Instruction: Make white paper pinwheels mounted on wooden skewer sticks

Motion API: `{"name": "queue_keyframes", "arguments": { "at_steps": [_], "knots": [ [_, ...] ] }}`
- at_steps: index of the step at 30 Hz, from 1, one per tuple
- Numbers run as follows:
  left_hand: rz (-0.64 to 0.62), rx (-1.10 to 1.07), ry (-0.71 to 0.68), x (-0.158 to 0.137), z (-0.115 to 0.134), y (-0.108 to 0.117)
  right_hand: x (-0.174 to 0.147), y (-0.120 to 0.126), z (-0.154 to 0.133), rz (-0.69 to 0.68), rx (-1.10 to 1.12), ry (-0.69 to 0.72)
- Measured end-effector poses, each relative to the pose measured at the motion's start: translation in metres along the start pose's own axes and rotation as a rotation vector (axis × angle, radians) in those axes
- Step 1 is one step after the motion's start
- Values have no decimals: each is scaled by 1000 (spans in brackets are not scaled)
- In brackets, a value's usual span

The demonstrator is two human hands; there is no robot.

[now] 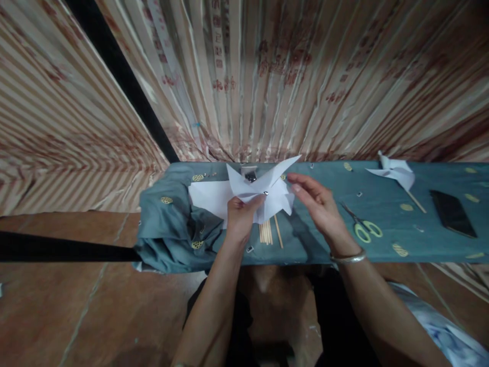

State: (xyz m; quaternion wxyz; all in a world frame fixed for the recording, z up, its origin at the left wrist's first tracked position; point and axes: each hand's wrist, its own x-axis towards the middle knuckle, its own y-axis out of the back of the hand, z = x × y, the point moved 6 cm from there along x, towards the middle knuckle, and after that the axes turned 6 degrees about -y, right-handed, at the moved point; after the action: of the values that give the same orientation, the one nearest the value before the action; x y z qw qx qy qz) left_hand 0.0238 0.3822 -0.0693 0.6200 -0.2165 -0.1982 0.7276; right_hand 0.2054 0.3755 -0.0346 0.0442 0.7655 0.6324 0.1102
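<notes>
A white paper pinwheel (pixel 277 184) with a small shiny pin at its centre is held up over the bench. My left hand (pixel 241 216) grips it from the left, thumb close to the pin. On its right side my right hand (pixel 316 206) has its fingers apart, near a blade's edge, and holds nothing. Beneath the pinwheel lie several thin wooden sticks (pixel 266 233) and a stack of white paper (pixel 208 198). Behind it sits a small container of dark pieces (pixel 250 175), partly hidden.
Green-handled scissors (pixel 361 224) lie right of my right hand. Farther right are another pinwheel on a stick (pixel 397 171) and a black phone (pixel 453 213). Bunched teal cloth (pixel 164 229) covers the bench's left end. A curtain (pixel 248 102) hangs behind, beside a black pole (pixel 126 81).
</notes>
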Motion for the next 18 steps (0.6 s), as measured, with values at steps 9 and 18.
{"name": "queue_keyframes", "arguments": {
  "at_steps": [9,18],
  "knots": [
    [-209,148,70,-9,-27,-30,-12,7,14,-144,182,-321],
    [-331,309,39,-8,-51,-34,-22,20,50,-100,213,-374]
  ]
}}
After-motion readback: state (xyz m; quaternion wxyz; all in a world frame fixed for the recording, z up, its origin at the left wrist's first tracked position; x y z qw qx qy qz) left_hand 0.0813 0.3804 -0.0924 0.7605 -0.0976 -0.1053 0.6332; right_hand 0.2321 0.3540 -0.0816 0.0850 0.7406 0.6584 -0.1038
